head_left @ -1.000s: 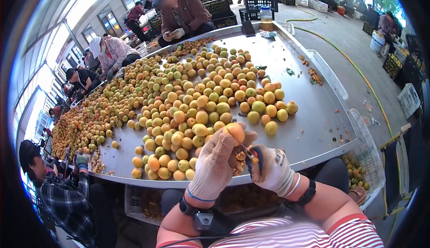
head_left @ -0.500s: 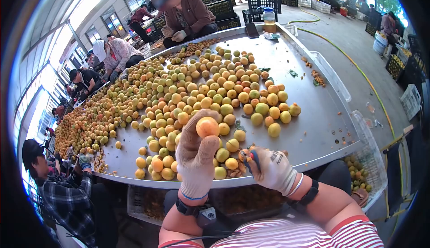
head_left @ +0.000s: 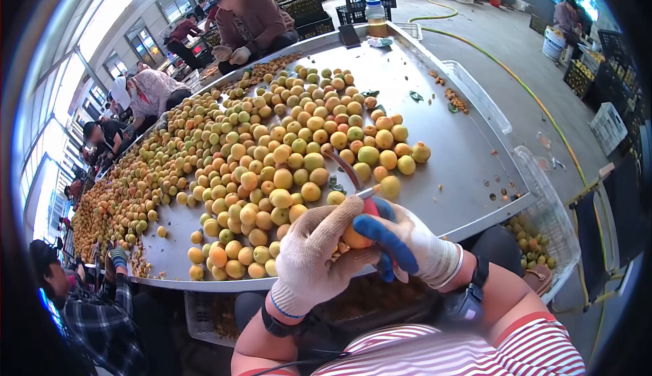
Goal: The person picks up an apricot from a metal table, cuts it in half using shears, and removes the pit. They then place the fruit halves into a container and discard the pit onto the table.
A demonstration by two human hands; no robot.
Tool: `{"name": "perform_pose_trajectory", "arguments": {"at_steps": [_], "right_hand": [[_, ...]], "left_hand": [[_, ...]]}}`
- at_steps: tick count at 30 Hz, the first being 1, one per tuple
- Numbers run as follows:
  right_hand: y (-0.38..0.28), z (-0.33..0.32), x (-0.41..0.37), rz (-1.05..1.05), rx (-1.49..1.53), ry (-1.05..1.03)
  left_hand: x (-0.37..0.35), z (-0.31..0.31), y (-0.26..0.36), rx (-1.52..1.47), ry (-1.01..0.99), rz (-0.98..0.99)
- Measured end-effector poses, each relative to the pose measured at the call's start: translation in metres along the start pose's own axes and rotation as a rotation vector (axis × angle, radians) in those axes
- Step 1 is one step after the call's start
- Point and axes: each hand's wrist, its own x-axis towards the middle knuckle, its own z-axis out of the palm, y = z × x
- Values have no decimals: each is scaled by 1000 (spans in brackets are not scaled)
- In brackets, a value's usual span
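1. Here, at the lower middle of the frame, the left hand (head_left: 316, 254), in a pale knit glove, is closed around an apricot (head_left: 353, 239). Only a small orange patch of it shows between the two gloves.
2. The right hand (head_left: 418, 247), in a white glove with blue fingertips, is clenched on a knife (head_left: 346, 172). It presses against the left hand and the apricot.
3. The knife's red handle sticks out at the top of the right fist. Its thin curved blade runs from there toward the upper left, over the nearest loose fruit.
4. Both hands sit at the near edge of the table (head_left: 468, 165), a wide metal sheet with a raised rim that fills the middle of the frame.
5. A heap (head_left: 272, 138) of yellow, orange and green fruit covers the table's left and centre. The right part is mostly bare metal.
6. Some scraps (head_left: 456, 99) and a few leaves lie on that bare metal, toward the upper right.
7. A bottle (head_left: 375, 15) stands upright at the far end, top centre.
8. A person (head_left: 248, 16) in a brown jacket sits at the far end, upper left of centre, with gloved hands together. Others sit along the left rim, one with a plaid sleeve (head_left: 102, 308) at the lower left.
9. A basket (head_left: 567, 240) holding fruit hangs below the rim at the lower right. A hose (head_left: 523, 84) lies on the floor at the upper right.
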Motion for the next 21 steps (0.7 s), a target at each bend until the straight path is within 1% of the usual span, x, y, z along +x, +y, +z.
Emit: {"name": "perform_pose_trajectory", "arguments": {"at_steps": [5, 9, 10, 11, 12, 14, 15, 16, 18, 19, 20, 21], "right_hand": [[2, -3, -8, 75, 129, -20], [4, 1, -10, 99, 168, 11], [7, 2, -9, 99, 169, 10], [12, 3, -9, 130, 263, 23], [16, 3, -7, 161, 357, 36], [22, 2, -4, 143, 393, -1], [24, 2, -2, 123, 429, -37], [28, -1, 0, 123, 428, -38], [34, -9, 2, 109, 586, -160], [32, -11, 2, 76, 573, -185], [30, -12, 2, 77, 572, -185], [27, -12, 2, 78, 561, -171]], "left_hand": [[0, 8, 2, -146, 42, -2], [-1, 11, 3, -171, 44, -10], [-3, 11, 3, -194, 47, -70], [-5, 12, 3, -216, 52, -129], [-7, 15, 3, -215, 53, -131], [-11, 22, -1, -522, 171, -278], [-14, 25, -3, -595, 173, -337], [-14, 24, -3, -594, 174, -337], [-10, 21, -2, -1194, 238, -654], [-10, 22, -12, -1364, 251, -655], [-6, 18, -12, -1364, 252, -654], [-2, 13, -9, -1523, 225, -679]]}}
